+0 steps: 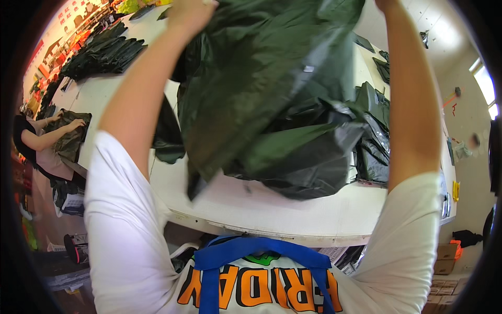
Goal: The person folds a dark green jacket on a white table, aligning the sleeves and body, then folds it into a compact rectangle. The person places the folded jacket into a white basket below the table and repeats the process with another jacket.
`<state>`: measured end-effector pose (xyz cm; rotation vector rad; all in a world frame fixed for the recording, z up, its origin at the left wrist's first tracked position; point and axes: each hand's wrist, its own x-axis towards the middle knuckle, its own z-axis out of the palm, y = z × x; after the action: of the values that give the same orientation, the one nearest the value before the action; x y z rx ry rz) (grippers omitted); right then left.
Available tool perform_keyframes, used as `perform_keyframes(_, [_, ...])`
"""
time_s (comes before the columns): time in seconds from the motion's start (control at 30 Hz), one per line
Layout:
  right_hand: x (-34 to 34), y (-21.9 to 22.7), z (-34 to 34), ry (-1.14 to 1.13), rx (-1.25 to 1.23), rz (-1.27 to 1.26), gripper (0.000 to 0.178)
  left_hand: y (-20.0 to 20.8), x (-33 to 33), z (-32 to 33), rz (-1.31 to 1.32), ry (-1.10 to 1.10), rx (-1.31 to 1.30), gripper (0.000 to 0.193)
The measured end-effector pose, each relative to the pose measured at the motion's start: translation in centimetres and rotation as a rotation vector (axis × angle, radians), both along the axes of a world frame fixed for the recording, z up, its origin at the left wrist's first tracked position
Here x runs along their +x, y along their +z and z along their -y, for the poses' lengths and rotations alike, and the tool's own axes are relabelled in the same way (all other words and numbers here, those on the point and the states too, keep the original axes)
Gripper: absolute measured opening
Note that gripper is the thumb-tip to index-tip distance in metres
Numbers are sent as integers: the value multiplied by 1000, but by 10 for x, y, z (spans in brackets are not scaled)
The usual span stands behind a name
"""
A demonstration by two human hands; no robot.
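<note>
A large dark green sheet-like garment (272, 68), thin and shiny like rainwear, hangs raised in front of me over the table. My left hand (192, 13) is closed on its upper left edge, partly cut off by the top of the view. At the upper right, beside the garment's other edge, only the base of my right hand (385, 3) shows; its fingers are out of view. The garment's lower folds (298, 162) droop onto the white table (272, 214), and the lower left corner is smeared by motion. Other dark green pieces (372, 141) lie to the right.
A pile of dark folded garments (104, 55) lies at the table's far left. Another person (47, 133) works at the left with a dark garment (73, 136). Cardboard boxes (445, 259) stand low at the right. The table's rounded front edge runs close to my body.
</note>
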<state>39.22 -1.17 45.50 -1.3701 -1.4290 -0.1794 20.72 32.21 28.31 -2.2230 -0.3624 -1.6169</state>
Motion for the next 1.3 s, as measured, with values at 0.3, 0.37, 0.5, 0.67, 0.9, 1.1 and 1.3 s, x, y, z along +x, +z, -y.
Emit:
perform_keyframes(0.3, [-57, -417, 135, -916, -802, -190, 100, -255, -55, 191, -989, -132, -1027, 94])
perform_keyframes(0.37, [-63, -471, 147, -903, -781, -580, 99, -285, -42, 196, -942, -31, -948, 92])
perform_keyframes(0.5, [-85, -466, 124, -619, -629, -889, 52, -278, -4, 175, -846, -192, -1042, 49])
perform_keyframes(0.67, [-5, -355, 100, -685, -413, 61, 26, -220, -27, 114, 36, -1087, -1658, 23])
perform_keyframes(0.9, [116, -199, 127, -1256, -383, 694, 37, -266, -202, 110, 0, -1392, -1950, 47])
perform_keyframes(1.1, [-39, -314, 124, -894, -485, 130, 70, -338, -226, 193, -188, -1274, -1948, 48])
perform_keyframes(1.3, [-268, -452, 157, -284, -955, 8, 85, -335, -239, 247, -107, -999, -2697, 45])
